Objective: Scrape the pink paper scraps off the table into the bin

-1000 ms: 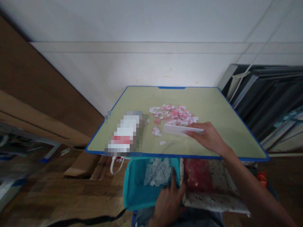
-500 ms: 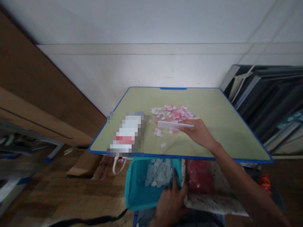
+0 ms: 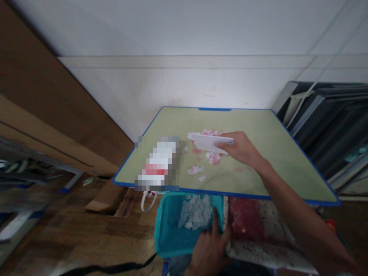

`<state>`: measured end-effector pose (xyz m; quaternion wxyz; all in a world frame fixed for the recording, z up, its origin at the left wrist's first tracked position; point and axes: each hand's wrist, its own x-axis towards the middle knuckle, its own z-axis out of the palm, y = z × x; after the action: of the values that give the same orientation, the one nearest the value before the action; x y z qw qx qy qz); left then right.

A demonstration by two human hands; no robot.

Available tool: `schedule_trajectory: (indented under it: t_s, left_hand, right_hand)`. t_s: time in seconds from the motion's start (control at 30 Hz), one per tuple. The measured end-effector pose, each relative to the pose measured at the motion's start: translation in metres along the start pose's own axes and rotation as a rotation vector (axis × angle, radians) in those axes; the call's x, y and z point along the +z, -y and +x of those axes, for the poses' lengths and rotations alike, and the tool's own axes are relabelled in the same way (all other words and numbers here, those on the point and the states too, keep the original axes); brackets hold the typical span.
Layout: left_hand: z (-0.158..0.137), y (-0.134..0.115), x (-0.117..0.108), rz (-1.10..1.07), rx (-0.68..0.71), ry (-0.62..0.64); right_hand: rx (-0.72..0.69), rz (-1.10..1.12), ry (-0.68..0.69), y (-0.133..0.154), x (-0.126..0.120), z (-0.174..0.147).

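My right hand [image 3: 244, 149] grips a flat white scraper board [image 3: 209, 142], thumb on its near face; a small hole shows at its right end. The board stands on edge against a heap of small white and pink paper-like pieces [image 3: 212, 158], partly hiding them, on the pale green table [image 3: 276, 153]. My left hand [image 3: 208, 249] holds the right rim of a teal bin [image 3: 169, 237] below the table's near edge, index finger stretched along the inside wall. Similar white pieces [image 3: 195, 212] lie in the bin.
A blurred-out white and red box-like object [image 3: 158, 163] stands on the table's left, a white loop [image 3: 148, 201] hanging below. Right of the bin lies a red-stained white tray-like surface [image 3: 247, 218]. Dark panels [image 3: 339, 115] lean at the right; brown boards [image 3: 57, 103] stand left.
My right hand has tilted the scraper board more upright and pushed it slightly away over the heap, and some pieces now lie in front of it. My left hand stays at the bin. The view has shifted slightly.
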<state>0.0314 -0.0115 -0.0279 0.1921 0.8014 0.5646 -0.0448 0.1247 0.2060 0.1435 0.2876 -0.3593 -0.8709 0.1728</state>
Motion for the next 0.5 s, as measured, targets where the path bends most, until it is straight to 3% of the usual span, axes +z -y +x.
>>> schedule_trajectory:
  t_s: [0.17,0.37,0.5]
  left_hand:
    - [0.001,0.000,0.002,-0.009,-0.023,0.011]
    - [0.000,-0.003,0.001,-0.013,-0.042,0.002]
    - [-0.001,-0.003,-0.003,-0.028,-0.026,-0.031]
  right_hand:
    - [-0.037,-0.053,0.080,0.002,0.020,0.024]
    - [-0.034,-0.099,0.086,0.010,-0.010,0.015]
    - [-0.046,-0.085,0.050,0.006,-0.006,0.018]
